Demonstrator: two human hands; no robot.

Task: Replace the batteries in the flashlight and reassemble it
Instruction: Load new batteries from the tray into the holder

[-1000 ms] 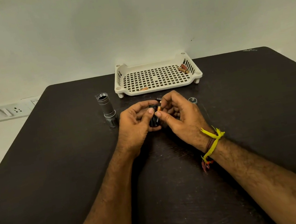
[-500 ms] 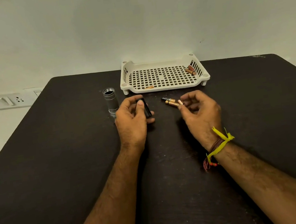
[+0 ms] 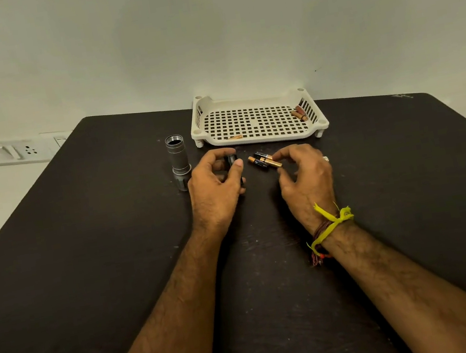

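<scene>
A dark, matte table (image 3: 88,275) fills the lower frame, its top scuffed with pale flecks. At upper centre a cream plastic tray (image 3: 259,138) with a square-hole grid floor sits near the far edge; reddish-brown cells (image 3: 298,114) lie in its right corner and a small one (image 3: 235,137) near its front left. Left of the tray the flashlight body (image 3: 178,162) stands upright — a ribbed grey metal tube, its open end up.

The left hand (image 3: 213,191), just right of the tube at centre frame, curls its fingers and thumb round a small black holder (image 3: 230,160), mostly hidden in the grip. The right hand (image 3: 305,177) hovers beside it, fingers loosely bent, with index and thumb at the near end of two batteries (image 3: 264,161) — copper-and-black cylinders lying side by side on the table between the hands; whether they actually pinch one I cannot tell. A yellow cloth band (image 3: 332,221) and a dark red thread circle the right wrist. A white socket plate (image 3: 12,151) sits on the wall at upper left.
</scene>
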